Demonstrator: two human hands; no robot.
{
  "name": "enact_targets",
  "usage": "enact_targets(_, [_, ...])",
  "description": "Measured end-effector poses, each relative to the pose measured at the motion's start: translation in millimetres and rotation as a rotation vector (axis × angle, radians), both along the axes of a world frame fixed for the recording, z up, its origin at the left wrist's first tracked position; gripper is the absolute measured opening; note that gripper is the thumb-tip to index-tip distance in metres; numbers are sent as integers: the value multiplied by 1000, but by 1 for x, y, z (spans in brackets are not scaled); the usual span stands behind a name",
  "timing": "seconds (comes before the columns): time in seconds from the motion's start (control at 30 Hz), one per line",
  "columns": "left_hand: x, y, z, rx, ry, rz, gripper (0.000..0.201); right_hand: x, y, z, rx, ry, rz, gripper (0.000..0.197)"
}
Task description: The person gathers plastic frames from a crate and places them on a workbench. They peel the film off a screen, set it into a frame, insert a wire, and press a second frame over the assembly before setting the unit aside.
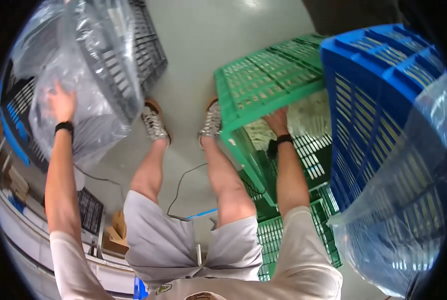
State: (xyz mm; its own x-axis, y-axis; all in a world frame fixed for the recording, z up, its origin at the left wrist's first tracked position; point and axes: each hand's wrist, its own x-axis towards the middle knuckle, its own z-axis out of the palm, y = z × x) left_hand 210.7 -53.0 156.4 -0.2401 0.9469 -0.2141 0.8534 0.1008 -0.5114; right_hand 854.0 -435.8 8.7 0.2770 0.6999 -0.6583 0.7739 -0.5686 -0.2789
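My left hand (pixel 62 103) has its fingers spread against a clear plastic bag (pixel 96 65), blurred by the film. The bag hangs loosely over a dark slatted crate (pixel 151 50) on the left. On the right, my right hand (pixel 277 121) is at the rim of a green slatted crate (pixel 268 75); it appears closed on that rim, though part of the fingers is hidden. This green crate is tilted, its open side toward me, and pale see-through material (pixel 308 117) shows inside. Each wrist has a black band.
A tall blue slatted crate (pixel 366 120) with clear plastic film (pixel 403 200) stands at far right. Another green crate (pixel 278 237) lies below the tilted one. A thin black cable (pixel 181 180) crosses the grey floor (pixel 198 55) between my legs. Cardboard (pixel 117 227) and a white-edged bench (pixel 23 230) sit lower left.
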Motion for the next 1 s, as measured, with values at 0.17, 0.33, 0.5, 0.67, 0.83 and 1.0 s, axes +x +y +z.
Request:
enact_targets(0.17, [-48,30,53,328,-322,-420,77,-56,44,36,-151,-197,-116,88])
enact_targets(0.33, [-26,1,49,149,-139,-381,67,-21,34,42,-127,-245,-48,84])
enact_targets(0.5, [-93,-7,34,-324,-224,-322,59,-47,39,30,-99,-144,-184,75])
enact_targets(0.67, [-85,-22,-8,-870,-247,-128,56,-32,-20,-44,218,-212,-112,74])
enact_targets(0.83, [-39,14,-6,-522,-146,182,44,-48,-13,-34,181,-83,-154,48])
enact_targets(1.0, [36,3,69,-137,-707,-12,38,-61,21,11,333,12,-397,46])
